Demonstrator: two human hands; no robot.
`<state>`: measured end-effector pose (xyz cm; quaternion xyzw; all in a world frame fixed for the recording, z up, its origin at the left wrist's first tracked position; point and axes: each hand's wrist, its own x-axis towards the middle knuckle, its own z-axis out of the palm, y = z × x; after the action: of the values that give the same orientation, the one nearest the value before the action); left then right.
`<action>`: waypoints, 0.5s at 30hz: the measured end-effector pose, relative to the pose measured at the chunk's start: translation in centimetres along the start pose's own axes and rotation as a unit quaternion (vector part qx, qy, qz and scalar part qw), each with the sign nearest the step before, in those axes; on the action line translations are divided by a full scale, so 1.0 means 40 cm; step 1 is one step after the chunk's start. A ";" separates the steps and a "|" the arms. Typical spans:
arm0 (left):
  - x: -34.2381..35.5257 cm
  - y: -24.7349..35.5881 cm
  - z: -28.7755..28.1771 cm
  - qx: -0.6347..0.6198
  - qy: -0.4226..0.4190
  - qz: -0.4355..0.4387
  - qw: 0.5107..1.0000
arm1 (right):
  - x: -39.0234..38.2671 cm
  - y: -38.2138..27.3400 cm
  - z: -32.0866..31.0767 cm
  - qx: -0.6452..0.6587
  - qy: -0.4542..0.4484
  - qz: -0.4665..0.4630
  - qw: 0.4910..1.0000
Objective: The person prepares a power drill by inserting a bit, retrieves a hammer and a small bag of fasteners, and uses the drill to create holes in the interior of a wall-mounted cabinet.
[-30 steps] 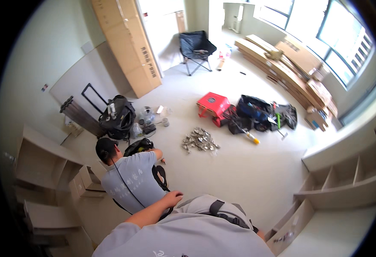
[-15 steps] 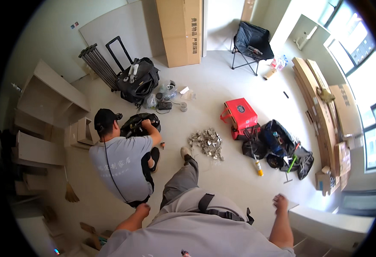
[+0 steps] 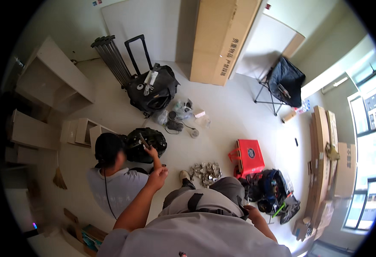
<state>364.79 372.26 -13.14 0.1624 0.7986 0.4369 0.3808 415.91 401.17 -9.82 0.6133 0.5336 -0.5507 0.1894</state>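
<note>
My left hand (image 3: 157, 177) is raised in front of me, fingers curled, its palm hidden. My right hand (image 3: 251, 211) is beside my hip, its fingers mostly hidden. A crouching co-worker (image 3: 111, 186) in a black cap holds a dark tool (image 3: 142, 139) over an open black bag (image 3: 135, 149), just beyond my left hand. Before my feet lies a pile of small metal pieces (image 3: 206, 173). A red box bag (image 3: 249, 156) and dark tool bags (image 3: 273, 192) are to my front right.
Flat-pack boxes (image 3: 321, 158) lie under the windows on the right. A tall carton (image 3: 211, 43), folding chair (image 3: 282, 83) and wheeled black bag (image 3: 153, 92) stand ahead, with small bagged items (image 3: 181, 109) beside the bag. Cabinet carcasses (image 3: 55, 77) and a broom (image 3: 59, 180) are left.
I have stepped forward and the view has swung down. My left hand has risen toward the co-worker, and my right hand has come in to my hip. The co-worker has lifted a tool.
</note>
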 end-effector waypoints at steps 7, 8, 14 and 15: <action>0.162 0.094 -0.068 0.055 0.073 -0.125 0.988 | 0.311 -0.272 -0.233 0.115 0.053 0.041 0.991; 0.168 0.046 -0.063 0.075 0.093 -0.168 0.979 | 0.364 -0.329 -0.271 0.143 0.033 0.054 0.988; 0.069 -0.191 0.137 0.305 -0.008 -0.289 0.907 | 0.878 -0.654 -0.605 -0.150 -0.084 -0.084 0.982; 0.038 -0.188 0.191 0.250 0.028 -0.285 0.925 | 0.950 -0.780 -0.623 -0.155 -0.082 -0.048 0.983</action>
<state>370.07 373.28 -22.51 0.0058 0.9048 0.1009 0.4136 394.08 449.76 -24.06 0.5030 0.6242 -0.5182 0.2981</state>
